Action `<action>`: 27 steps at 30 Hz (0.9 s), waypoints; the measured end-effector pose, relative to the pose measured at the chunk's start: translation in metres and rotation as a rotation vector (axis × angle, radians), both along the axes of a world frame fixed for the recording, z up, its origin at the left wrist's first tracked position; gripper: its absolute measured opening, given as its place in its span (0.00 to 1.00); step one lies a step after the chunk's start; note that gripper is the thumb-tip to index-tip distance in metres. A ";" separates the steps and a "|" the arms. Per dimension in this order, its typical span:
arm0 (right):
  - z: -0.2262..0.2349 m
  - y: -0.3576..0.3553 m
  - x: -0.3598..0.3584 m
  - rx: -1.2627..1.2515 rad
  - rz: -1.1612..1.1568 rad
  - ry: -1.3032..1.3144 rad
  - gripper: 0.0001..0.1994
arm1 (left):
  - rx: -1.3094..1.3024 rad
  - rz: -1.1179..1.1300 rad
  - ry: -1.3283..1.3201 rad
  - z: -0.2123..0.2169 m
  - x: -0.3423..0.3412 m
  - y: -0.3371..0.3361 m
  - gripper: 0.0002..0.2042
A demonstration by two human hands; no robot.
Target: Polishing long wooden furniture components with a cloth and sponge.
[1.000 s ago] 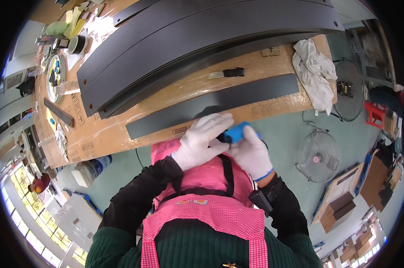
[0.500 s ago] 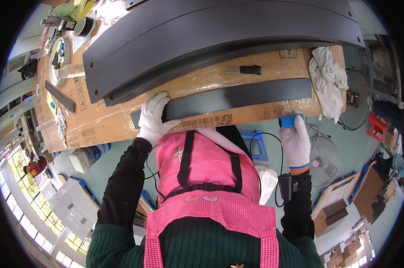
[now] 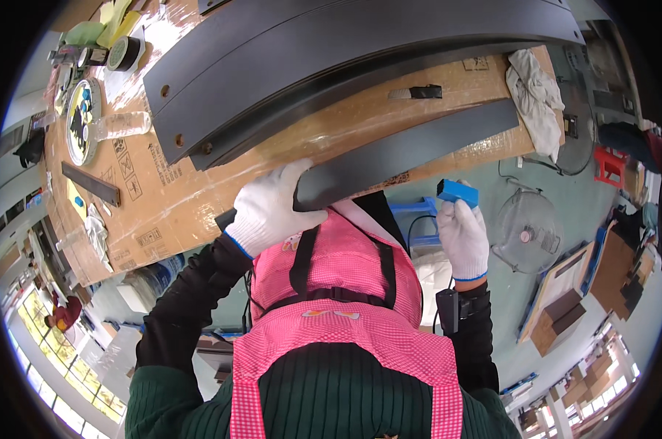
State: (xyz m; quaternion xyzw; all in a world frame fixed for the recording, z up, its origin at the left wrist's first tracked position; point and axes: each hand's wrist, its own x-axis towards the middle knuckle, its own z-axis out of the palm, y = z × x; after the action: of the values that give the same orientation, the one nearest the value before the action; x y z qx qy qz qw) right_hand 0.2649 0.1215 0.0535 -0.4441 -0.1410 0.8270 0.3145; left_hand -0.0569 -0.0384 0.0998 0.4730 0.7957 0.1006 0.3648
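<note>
My left hand (image 3: 269, 208), in a white glove, grips a long dark grey strip (image 3: 411, 152) near its left end. The strip slants over the front edge of the cardboard-covered table (image 3: 192, 201), its right end close to a crumpled white cloth (image 3: 532, 102). In my gloved right hand (image 3: 464, 238) is a small blue block (image 3: 457, 193), pinched between thumb and fingers. This hand is off the table's front edge, apart from the strip. Beyond the strip, a utility knife (image 3: 426, 92) lies on the cardboard.
Large dark grey panels (image 3: 360, 62) with holes cover the table's far side. Left of them lie a clear bottle (image 3: 122, 125), a round tray (image 3: 76, 139) of small pieces and a short dark bar (image 3: 89, 184). A fan (image 3: 525, 235) and red stool (image 3: 609, 167) stand right.
The strip's left end has come toward me and over the table's edge, with my left hand turned around it. My right hand has shifted left, and the blue block in it has turned.
</note>
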 end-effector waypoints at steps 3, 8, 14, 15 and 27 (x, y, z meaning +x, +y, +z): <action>0.019 -0.023 -0.017 0.094 0.010 -0.068 0.19 | -0.043 -0.103 0.013 0.013 -0.009 0.004 0.42; 0.041 -0.069 -0.060 0.592 0.071 -0.560 0.22 | 0.018 -0.179 0.056 0.032 -0.009 0.005 0.43; 0.023 -0.086 -0.091 1.015 0.039 -0.916 0.20 | -0.079 -0.183 0.116 0.037 -0.002 0.006 0.48; 0.020 -0.086 -0.092 0.996 0.045 -0.906 0.20 | -0.079 -0.198 0.114 0.035 -0.001 0.006 0.48; 0.010 -0.092 -0.104 1.100 0.007 -0.897 0.19 | -0.003 -0.233 0.135 0.029 -0.003 0.005 0.50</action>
State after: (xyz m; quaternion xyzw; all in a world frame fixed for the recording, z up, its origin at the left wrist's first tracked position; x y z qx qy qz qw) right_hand 0.1612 0.0294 0.0638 -0.5182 -0.6556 0.3740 0.4023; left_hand -0.0598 -0.0332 0.1287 0.5674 0.7581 0.0242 0.3206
